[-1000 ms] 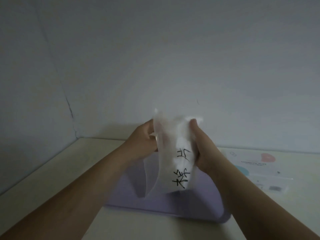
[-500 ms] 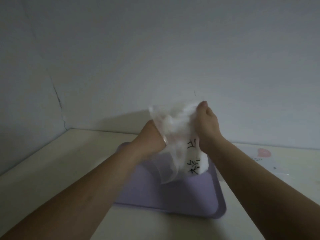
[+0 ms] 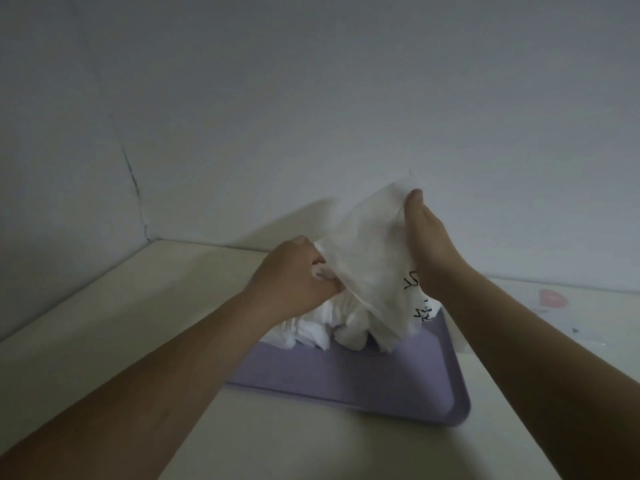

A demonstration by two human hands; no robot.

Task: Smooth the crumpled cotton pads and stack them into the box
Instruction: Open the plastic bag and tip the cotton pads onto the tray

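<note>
A translucent plastic bag (image 3: pixel 367 258) with black handwritten marks is held upside down over a lilac tray (image 3: pixel 346 379). My right hand (image 3: pixel 424 237) grips the bag's upper end. My left hand (image 3: pixel 294 275) pinches its lower left edge. White crumpled cotton pads (image 3: pixel 318 325) spill from the bag's mouth into a heap on the tray's far part. The pads still inside the bag are hidden behind the cloudy plastic.
The tray lies on a cream table (image 3: pixel 104 323) set in a corner of grey walls. A flat white package (image 3: pixel 554 306) with a pink spot lies on the table at the right, behind my right forearm.
The bag has been tipped over and lowered toward the tray. Cotton pads have dropped out onto the tray. My right hand rose to the bag's top while my left stayed low.
</note>
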